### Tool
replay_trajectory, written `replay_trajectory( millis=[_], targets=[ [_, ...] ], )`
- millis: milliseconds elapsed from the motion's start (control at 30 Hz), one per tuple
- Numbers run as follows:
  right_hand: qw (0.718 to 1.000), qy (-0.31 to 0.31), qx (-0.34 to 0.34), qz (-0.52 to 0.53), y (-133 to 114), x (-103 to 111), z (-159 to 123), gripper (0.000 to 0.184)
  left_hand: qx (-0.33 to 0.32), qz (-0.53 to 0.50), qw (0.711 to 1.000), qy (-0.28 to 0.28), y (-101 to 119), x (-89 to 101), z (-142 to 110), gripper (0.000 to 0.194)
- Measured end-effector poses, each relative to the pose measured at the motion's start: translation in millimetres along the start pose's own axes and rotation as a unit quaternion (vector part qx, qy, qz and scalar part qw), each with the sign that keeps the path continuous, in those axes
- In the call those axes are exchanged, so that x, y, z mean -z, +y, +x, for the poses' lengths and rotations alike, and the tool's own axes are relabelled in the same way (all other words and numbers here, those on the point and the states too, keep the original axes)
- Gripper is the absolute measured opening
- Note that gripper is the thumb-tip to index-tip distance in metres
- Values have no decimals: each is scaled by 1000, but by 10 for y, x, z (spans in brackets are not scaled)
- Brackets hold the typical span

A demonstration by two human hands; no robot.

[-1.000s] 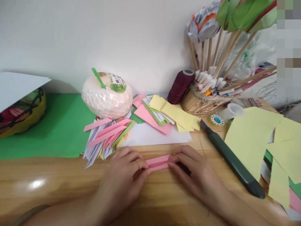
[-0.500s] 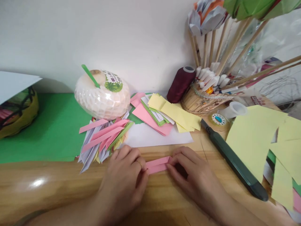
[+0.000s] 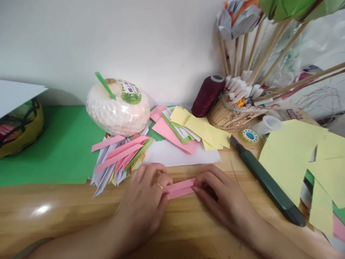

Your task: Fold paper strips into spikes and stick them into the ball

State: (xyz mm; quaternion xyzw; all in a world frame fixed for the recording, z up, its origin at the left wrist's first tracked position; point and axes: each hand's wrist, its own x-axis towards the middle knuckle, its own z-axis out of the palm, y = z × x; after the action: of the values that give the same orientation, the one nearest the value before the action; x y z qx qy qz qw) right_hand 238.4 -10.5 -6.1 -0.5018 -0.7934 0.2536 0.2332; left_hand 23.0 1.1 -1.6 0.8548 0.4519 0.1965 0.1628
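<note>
A pink paper strip (image 3: 181, 189) with a lengthwise crease lies low over the wooden table between my hands. My left hand (image 3: 147, 198) pinches its left end, a ring on one finger. At the other end, the thumb and fingers of my right hand (image 3: 219, 194) are closed on the paper. Beyond my left hand is a pile of folded strips (image 3: 118, 158) in pink, white, green and yellow. Flat pink paper pieces (image 3: 175, 135) and yellow paper pieces (image 3: 205, 129) lie past the strip, partly on a white sheet (image 3: 172, 154).
A wrapped coconut (image 3: 118, 111) with a green straw stands behind the folded pile. A dark cutter knife (image 3: 269, 183) lies right of my right hand, beside yellow sheets (image 3: 288, 154). Further back are a maroon thread spool (image 3: 206, 97) and a basket (image 3: 229, 115) holding sticks.
The fingers of my left hand have curled more over the strip's left end. My right hand keeps its pinch on the other end. The view has shifted slightly.
</note>
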Motion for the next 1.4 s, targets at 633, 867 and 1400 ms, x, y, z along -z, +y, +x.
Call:
replay_trajectory(
  millis=[633,867,1400],
  targets=[
    [953,19,223,-205,-88,123,-29,23,-272,130,951,69,-136,-12,-106,26],
    [948,7,242,-209,-65,108,-26,25,-278,148,939,138,-87,-28,-59,21],
    [994,5,40,-106,-39,-56,101,16,64,-41,997,-9,-23,85,90,11]
  ],
)
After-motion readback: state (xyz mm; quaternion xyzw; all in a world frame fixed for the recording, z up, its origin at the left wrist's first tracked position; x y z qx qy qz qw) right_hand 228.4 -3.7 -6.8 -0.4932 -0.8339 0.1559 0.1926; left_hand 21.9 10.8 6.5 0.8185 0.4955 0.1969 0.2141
